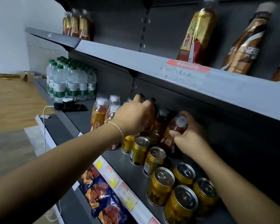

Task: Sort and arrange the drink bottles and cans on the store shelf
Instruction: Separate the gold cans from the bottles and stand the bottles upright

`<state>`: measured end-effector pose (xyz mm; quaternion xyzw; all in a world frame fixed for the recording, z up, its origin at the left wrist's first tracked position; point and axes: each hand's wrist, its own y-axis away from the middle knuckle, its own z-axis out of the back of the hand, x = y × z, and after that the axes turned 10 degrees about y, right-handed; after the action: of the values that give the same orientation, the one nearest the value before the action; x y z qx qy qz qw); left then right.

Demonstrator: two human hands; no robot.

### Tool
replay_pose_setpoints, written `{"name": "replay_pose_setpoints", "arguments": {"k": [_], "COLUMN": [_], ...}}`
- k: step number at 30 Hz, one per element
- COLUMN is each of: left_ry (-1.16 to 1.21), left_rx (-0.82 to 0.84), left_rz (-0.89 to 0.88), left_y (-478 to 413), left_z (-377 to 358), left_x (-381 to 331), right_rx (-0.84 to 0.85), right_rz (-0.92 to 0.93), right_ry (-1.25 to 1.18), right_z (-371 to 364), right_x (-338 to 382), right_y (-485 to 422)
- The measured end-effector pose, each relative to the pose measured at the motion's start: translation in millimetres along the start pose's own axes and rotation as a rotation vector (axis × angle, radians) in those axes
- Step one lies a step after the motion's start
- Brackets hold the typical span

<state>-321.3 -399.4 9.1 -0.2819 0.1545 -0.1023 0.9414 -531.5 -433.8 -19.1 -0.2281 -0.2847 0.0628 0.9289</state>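
Grip on both sides. Your right hand [191, 138] is wrapped round a tilted amber bottle [170, 133], whose clear cap [182, 121] leans toward you, near the back of the middle shelf [123, 164]. Your left hand [132, 117], with a thin bracelet [118, 128] at the wrist, has its fingers curled down over the top of a second amber bottle [150, 113] a little to the left. One more dark bottle [161, 120] stands between the two.

White-capped orange bottles [100, 112] cluster just left of your left hand. Gold cans [153, 160] run in rows from under your hands toward you.

Farther left stand green-capped water bottles [68, 80], with a phone [71, 107] on a white cable [44, 126] in front of them. The upper shelf [168, 67] carries a gold-labelled bottle [196, 34] and a brown coffee bottle [244, 46]. Snack bags [102, 194] hang below the price tags [113, 177].
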Motion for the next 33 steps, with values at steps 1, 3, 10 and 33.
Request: {"name": "replay_pose_setpoints", "arguments": {"k": [1,3,10,33], "left_ry": [-0.001,-0.004,0.036,0.218], "left_rx": [0.023,0.039,0.116,0.363], "left_rz": [0.003,-0.021,-0.073,-0.020], "left_y": [-7.7,-21.0,-66.9,-41.0], "left_z": [-4.6,-12.1,-29.3,-58.4], "left_x": [2.5,6.7,20.3,39.8], "right_rx": [0.013,0.050,0.079,-0.072], "right_rz": [-0.028,-0.051,-0.080,-0.351], "right_ry": [0.028,0.067,0.095,0.332], "right_z": [-7.2,-20.7,-39.8,-60.1], "right_x": [-2.3,-7.5,-23.5,-14.5], "right_y": [-7.9,-20.7,-35.5,-27.5]}}
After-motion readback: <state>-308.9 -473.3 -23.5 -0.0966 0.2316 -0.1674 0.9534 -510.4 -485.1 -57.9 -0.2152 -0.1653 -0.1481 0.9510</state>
